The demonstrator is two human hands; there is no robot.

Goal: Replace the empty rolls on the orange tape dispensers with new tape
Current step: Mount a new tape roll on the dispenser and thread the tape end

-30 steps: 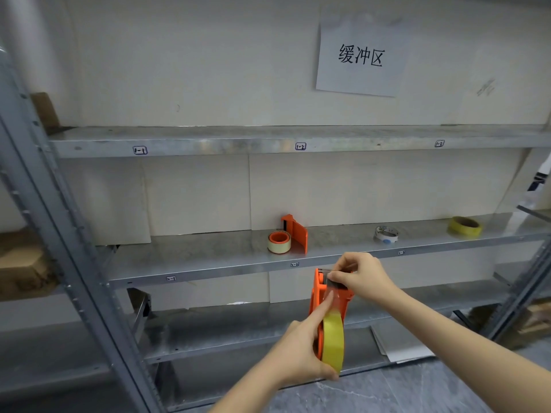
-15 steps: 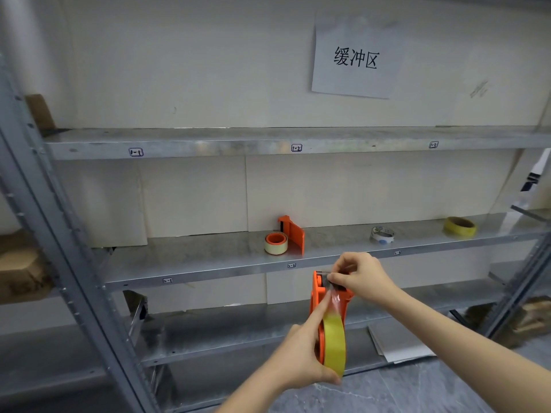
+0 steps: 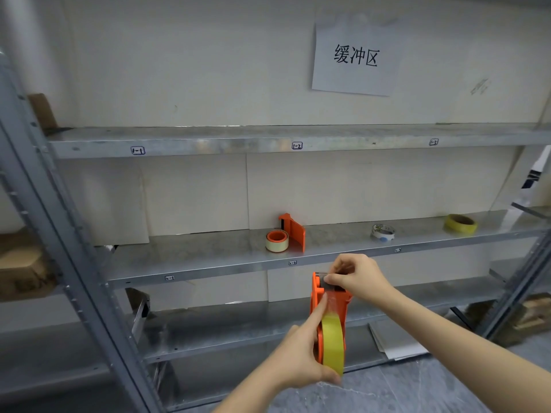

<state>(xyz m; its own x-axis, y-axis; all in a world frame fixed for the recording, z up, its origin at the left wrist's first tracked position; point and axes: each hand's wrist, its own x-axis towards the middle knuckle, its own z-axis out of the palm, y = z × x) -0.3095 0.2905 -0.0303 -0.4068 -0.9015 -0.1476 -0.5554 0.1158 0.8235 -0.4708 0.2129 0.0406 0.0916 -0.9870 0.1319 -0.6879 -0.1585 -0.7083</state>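
My left hand (image 3: 301, 356) grips an orange tape dispenser (image 3: 317, 296) that carries a full yellow tape roll (image 3: 332, 342), held in front of the shelves; its index finger lies along the dispenser's side. My right hand (image 3: 356, 275) pinches the tape's loose end at the dispenser's top, by the cutter. A second orange dispenser (image 3: 293, 232) with an almost empty whitish roll (image 3: 277, 241) lies on the middle shelf (image 3: 208, 257). Farther right on that shelf sit a white-blue empty core (image 3: 382, 232) and a spare yellow tape roll (image 3: 460, 223).
A grey metal shelving unit fills the view, with an upright post (image 3: 59, 248) at the left. A paper sign (image 3: 354, 56) hangs on the wall. Cardboard boxes (image 3: 24, 269) stand at the far left, flat sheets (image 3: 393, 341) lie on the lowest shelf.
The hands and dispenser stay almost in place. The view has shifted slightly, and my right hand keeps working the tape end at the dispenser's top.
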